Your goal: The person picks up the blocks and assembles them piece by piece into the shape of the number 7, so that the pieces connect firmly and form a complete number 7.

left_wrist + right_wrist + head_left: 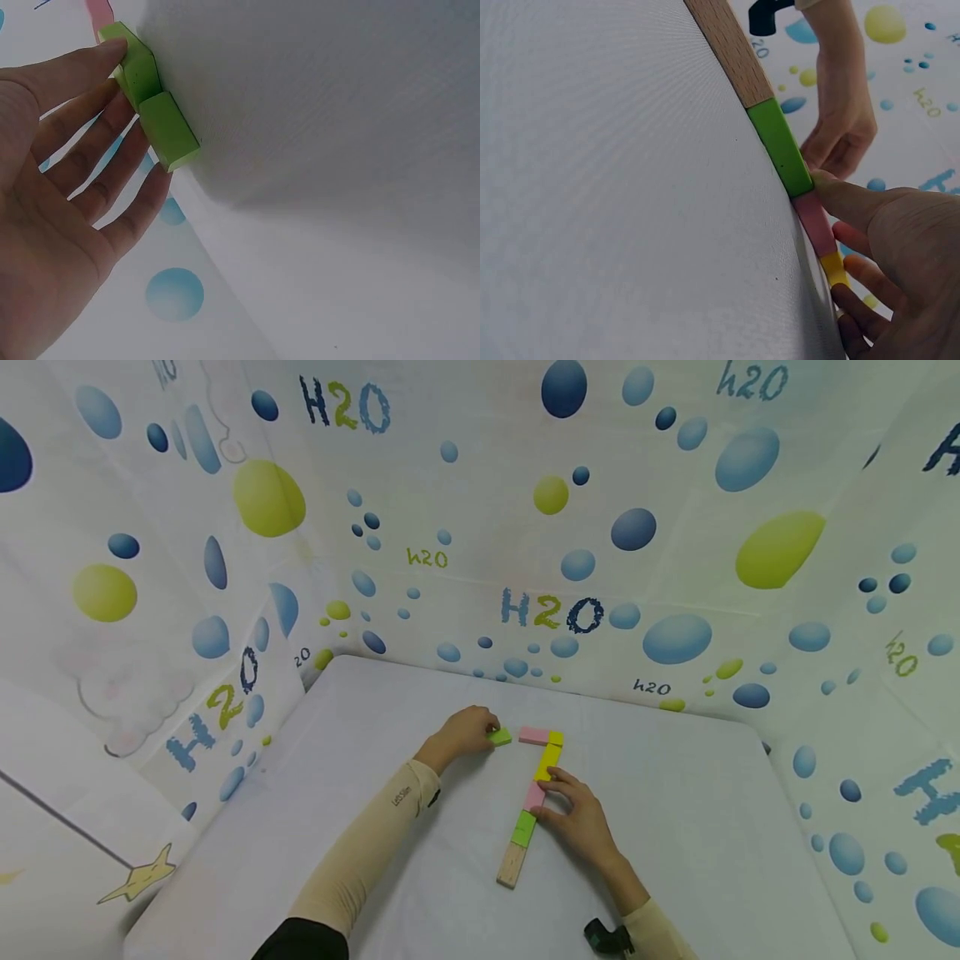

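Observation:
My left hand (467, 731) pinches a green block (500, 737) near the far end of a block row. In the left wrist view, the thumb lies on one green block (137, 66), and a second green block (170, 131) touches it beside the outer fingers. My right hand (581, 818) rests along the row's right side. Its thumb touches where a green block (780, 146) meets a pink block (815, 223); the other fingers spread along the pink and a yellow block (834, 268). At the near end lies a bare wooden block (512, 865).
Atop the row, a small yellow piece (556, 738) adjoins another pink block (535, 736) lying crosswise, with a gap between it and the left hand's green block. A white cloth-covered table (675, 827) lies beneath, against a patterned backdrop (465, 502).

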Motion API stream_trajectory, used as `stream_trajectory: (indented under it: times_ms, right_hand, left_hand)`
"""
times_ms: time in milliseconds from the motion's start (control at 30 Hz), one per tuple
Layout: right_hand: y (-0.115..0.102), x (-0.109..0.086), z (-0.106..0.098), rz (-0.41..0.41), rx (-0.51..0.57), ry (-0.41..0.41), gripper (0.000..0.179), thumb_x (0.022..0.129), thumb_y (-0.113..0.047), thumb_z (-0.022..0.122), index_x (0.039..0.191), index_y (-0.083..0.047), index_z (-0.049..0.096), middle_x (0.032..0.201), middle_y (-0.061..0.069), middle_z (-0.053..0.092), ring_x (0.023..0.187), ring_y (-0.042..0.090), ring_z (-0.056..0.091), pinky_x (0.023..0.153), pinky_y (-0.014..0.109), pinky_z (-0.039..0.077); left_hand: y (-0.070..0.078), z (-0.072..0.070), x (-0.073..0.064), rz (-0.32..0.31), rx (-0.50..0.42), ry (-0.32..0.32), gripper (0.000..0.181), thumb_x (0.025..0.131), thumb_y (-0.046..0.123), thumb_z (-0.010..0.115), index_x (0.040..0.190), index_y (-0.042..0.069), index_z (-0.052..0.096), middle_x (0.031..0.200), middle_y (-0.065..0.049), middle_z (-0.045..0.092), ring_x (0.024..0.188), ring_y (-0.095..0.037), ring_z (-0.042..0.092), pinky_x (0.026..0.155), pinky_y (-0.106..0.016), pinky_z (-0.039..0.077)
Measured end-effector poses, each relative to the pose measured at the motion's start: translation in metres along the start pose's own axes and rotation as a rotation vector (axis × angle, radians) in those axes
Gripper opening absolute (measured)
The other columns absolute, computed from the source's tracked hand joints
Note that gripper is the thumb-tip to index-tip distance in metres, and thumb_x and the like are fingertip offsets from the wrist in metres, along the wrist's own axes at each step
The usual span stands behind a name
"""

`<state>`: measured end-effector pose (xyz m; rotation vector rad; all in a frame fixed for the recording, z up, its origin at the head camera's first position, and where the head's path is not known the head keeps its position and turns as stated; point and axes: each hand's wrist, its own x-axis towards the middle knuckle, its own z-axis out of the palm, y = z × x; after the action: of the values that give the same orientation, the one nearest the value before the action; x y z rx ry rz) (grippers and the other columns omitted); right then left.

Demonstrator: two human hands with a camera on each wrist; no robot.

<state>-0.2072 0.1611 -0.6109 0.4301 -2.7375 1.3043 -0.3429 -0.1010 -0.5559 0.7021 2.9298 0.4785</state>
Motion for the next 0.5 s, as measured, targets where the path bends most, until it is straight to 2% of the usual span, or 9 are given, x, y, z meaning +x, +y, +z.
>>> stream_trajectory:
  times_ms: [233,500]
  right_hand:
    - [0.0017,-0.0007,0.0017,0.000,-0.006,0.012,0.054,0.083,-0.038,0.089,0.131,-0.018,0.074,0.155,-0.001,0.054,0.146,0.032,0.045,0.118,0.060,0.036]
    - [0.0025,-0.0006,0.0019,-0.004,-0.001,0.008,0.055,0.083,-0.039,0.088,0.132,-0.018,0.074,0.156,-0.001,0.053,0.147,0.032,0.045,0.119,0.060,0.035]
  left_hand:
    - [0.0010,0.0025,0.0022,-0.005,-0.023,0.003,0.038,0.091,0.017,0.082,0.127,0.009,0.074,0.115,-0.005,0.071,0.107,-0.020,0.065,0.097,-0.037,0.054]
    - [0.0007,0.0052,0.0052,-0.019,-0.053,0.006,0.037,0.092,0.016,0.080,0.128,0.009,0.073,0.115,-0.005,0.070,0.108,-0.020,0.065,0.098,-0.038,0.054]
